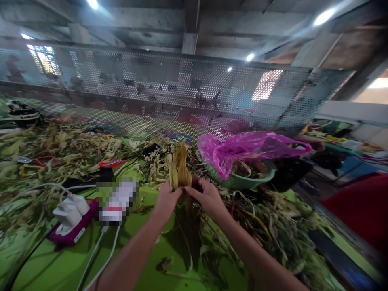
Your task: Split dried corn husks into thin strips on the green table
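A yellow-brown dried leaf (182, 165) stands upright between my hands above the green work surface (145, 258). My left hand (166, 202) pinches its lower left edge between thumb and fingers. Close beside it, my right hand (209, 197) grips the lower right edge, the two thumbs nearly touching. Part of the leaf hangs in shadow below the hands. Behind my right hand is a green plastic colander (239, 182) with dried scraps in it, and a pink plastic bag (254, 147) drapes over its rim.
Dried leaves (69, 145) heap at the left; greener ones (285, 226) lie at the right. A red-handled cutter (113, 162), a pixelated phone-like object (118, 202) with cables, and a purple power strip (74, 236) sit left. Perforated metal panels (157, 87) stand behind.
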Motion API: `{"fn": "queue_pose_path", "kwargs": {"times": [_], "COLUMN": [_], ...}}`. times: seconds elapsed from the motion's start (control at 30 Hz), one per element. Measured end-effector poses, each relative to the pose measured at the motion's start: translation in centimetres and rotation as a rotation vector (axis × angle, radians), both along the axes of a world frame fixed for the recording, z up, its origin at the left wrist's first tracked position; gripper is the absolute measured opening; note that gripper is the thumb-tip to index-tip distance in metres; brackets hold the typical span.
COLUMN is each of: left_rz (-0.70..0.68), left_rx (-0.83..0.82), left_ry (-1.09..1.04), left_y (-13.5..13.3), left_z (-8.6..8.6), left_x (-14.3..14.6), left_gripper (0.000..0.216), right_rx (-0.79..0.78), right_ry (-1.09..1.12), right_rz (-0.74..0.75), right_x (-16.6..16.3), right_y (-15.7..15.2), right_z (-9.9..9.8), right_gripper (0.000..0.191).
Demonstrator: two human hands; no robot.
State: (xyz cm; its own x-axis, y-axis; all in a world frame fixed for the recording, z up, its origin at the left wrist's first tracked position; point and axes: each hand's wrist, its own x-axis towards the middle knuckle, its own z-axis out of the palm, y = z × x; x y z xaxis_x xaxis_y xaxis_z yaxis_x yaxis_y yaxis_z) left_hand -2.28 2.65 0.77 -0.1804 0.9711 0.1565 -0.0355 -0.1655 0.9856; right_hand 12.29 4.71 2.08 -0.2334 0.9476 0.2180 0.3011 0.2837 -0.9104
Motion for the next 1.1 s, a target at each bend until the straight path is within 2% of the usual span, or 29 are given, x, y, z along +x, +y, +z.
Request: {"fn": "queue_pose_path", "kwargs": {"times": [0.23, 0.4, 0.47, 0.53, 0.63, 0.73, 0.8, 0.93, 1.1], "left_rz": [-0.051, 0.011, 0.001, -0.048, -0.062, 0.017, 0.118, 0.315, 0.324], "left_rx": [0.064, 0.098, 0.124, 0.164, 0.126, 0.001, -0.024, 0.046, -0.006], "left_ry": [0.077, 0.201, 0.238, 0.231, 0.131, -0.066, -0.263, -0.608, -0.6], "left_y": [0.3, 0.1, -0.4, -0.9, -1.1, -0.6, 0.1, 1.2, 1.4], "left_z": [-0.5, -0.9, -0.5, 0.0, 0.6, 0.8, 0.7, 0.5, 0.2], "left_x": [0.1, 0.2, 0.4, 0.7, 0.6, -0.3, -1.3, -3.0, -3.5], "left_gripper": [0.021, 0.023, 0.024, 0.024, 0.024, 0.029, 0.032, 0.038, 0.042], "right_rx": [0.12, 0.198, 0.193, 0.142, 0.0, -0.062, -0.066, -0.112, -0.202], "right_ry": [-0.187, -0.33, -0.279, -0.114, 0.16, 0.225, 0.243, 0.312, 0.375], "right_rz": [-0.079, -0.153, -0.175, -0.175, -0.173, -0.245, -0.298, -0.361, -0.313], "right_x": [-0.3, -0.9, -0.8, -0.4, 0.9, 2.8, 4.0, 5.1, 4.7], "right_y": [-0.1, -0.4, -0.2, 0.5, 1.9, 3.3, 4.0, 4.7, 4.0], "right_z": [-0.2, 0.0, -0.3, -0.6, -0.7, -0.5, -0.4, -0.3, 0.1], "right_gripper": [0.013, 0.009, 0.007, 0.007, 0.016, 0.022, 0.022, 0.022, 0.023]}}
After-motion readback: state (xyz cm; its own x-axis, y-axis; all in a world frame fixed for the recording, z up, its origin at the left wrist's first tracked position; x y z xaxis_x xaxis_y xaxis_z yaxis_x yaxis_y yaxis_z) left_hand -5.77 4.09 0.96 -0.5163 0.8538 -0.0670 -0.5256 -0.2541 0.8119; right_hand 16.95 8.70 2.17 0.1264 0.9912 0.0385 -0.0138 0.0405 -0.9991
